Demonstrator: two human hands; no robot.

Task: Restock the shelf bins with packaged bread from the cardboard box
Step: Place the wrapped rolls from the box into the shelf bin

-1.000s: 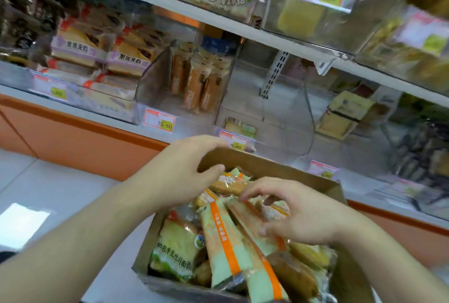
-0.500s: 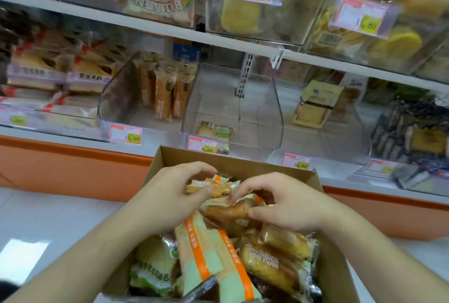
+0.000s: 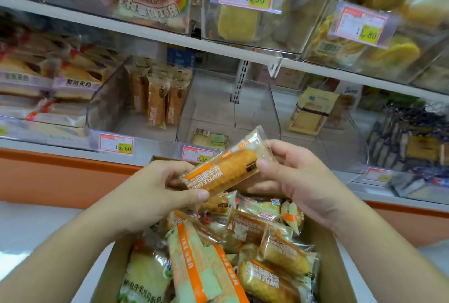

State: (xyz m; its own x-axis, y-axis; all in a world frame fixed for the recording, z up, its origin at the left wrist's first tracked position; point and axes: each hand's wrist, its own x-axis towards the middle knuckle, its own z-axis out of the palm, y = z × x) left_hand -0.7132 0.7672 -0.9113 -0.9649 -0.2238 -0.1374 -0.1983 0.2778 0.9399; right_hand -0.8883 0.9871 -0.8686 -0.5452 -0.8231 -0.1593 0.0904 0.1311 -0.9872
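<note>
Head view shows your left hand point(image 3: 155, 195) and right hand point(image 3: 298, 176) each pinching an end of one waffle bread packet point(image 3: 223, 169), now lifted clear above the cardboard box point(image 3: 337, 266). Half a second ago both hands were down among the packets, sorting; this one has since come out and sits tilted between them, label up. That suggests picking is done and placing comes next. The nearly empty clear bin point(image 3: 274, 113) straight ahead holds a single packet point(image 3: 211, 138) at its front, and looks the likely target, though you should match its price tag point(image 3: 196, 153) first.
</note>
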